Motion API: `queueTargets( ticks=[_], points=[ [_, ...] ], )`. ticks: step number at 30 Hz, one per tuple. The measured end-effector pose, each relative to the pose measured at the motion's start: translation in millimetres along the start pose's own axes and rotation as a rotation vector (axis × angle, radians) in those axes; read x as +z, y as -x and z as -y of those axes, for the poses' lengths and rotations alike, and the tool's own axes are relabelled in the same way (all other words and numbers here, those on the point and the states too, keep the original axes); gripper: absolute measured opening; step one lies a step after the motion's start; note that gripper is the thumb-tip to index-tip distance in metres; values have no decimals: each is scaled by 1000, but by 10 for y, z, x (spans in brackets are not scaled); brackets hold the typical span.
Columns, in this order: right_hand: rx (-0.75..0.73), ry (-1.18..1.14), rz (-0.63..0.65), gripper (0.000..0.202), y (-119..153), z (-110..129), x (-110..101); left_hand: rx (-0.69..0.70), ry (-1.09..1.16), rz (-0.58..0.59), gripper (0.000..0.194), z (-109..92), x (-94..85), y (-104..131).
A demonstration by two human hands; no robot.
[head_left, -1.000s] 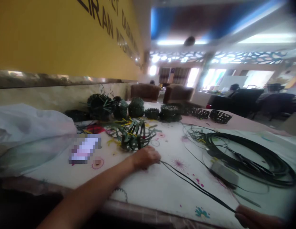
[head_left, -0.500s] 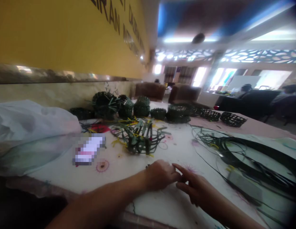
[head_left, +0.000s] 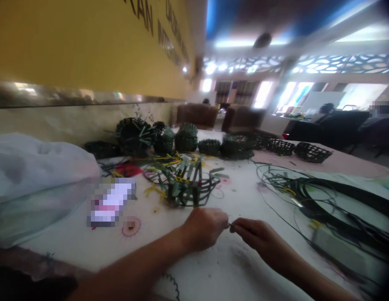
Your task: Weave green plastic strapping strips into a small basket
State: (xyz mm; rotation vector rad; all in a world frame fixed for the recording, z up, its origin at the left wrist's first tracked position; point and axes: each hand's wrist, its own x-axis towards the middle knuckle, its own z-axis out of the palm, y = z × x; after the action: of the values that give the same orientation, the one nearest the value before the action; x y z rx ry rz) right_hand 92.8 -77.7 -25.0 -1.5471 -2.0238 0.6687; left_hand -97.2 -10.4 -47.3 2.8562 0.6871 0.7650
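Observation:
My left hand (head_left: 205, 228) is closed, its fingers curled in a fist just in front of a partly woven green basket (head_left: 191, 186). Close to its right, my right hand (head_left: 252, 232) has its fingers pressed together. A short, thin dark piece (head_left: 230, 225) spans the small gap between the two hands, with both pinching it; its ends are hidden in the fingers. Loose strips stick up from the partly woven basket, which stands on the white patterned tablecloth (head_left: 209, 267).
Several dark green baskets (head_left: 186, 138) line the back. Coiled dark strips (head_left: 344, 200) and a pale box (head_left: 341, 251) lie at right. A blurred phone (head_left: 113, 202) and a white plastic bag (head_left: 40, 167) are at left. People sit in the background.
My hands have drawn slightly apart, and the fingers of my right hand have closed. The thin dark piece now shows between them. The view has shifted a little.

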Motion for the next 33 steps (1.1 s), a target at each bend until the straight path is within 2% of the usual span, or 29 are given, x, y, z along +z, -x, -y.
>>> queueTargets(
  ticks=[2, 4, 5, 6, 9, 12, 15, 18, 21, 23, 25, 27, 30, 33],
  points=[
    [-62, 8, -54, 34, -123, 99, -46, -21, 43, -114, 18, 21, -173, 8],
    [-94, -15, -141, 31, -263, 151, -120, -70, 118, -297, 25, 64, -394, 22],
    [-96, -36, -191, 30, -329, 149, -151, -116, 142, -407, 25, 88, -495, 34],
    [-86, -63, -240, 30, -387, 129, -166, -198, 165, -467, 25, 109, -574, 48],
    [-63, -130, -325, 31, -480, -16, -81, -415, 87, -423, 28, 125, -651, 88],
    [-140, -82, -308, 31, -463, -174, 131, -501, -91, -389, 22, 64, -592, 105],
    [-217, -7, -320, 33, -414, -244, 271, -527, -165, -535, 17, 6, -594, 125],
    [-274, 6, -382, 30, -387, -246, 270, -617, -123, -629, 17, 25, -646, 217],
    [-321, 7, -428, 28, -374, -238, 228, -685, -55, -639, 17, 63, -609, 379],
    [-353, 24, -421, 29, -361, -238, 228, -631, -28, -604, 12, 65, -520, 478],
    [-382, 46, -377, 30, -341, -235, 253, -519, -33, -519, 7, 59, -406, 540],
    [-400, 57, -317, 32, -322, -229, 290, -444, -77, -421, 15, 67, -296, 561],
    [-408, 63, -260, 33, -312, -224, 338, -447, -159, -312, 23, 118, -181, 546],
    [-393, 75, -219, 35, -323, -234, 365, -477, -177, -234, 10, 170, -146, 524]
  ],
)
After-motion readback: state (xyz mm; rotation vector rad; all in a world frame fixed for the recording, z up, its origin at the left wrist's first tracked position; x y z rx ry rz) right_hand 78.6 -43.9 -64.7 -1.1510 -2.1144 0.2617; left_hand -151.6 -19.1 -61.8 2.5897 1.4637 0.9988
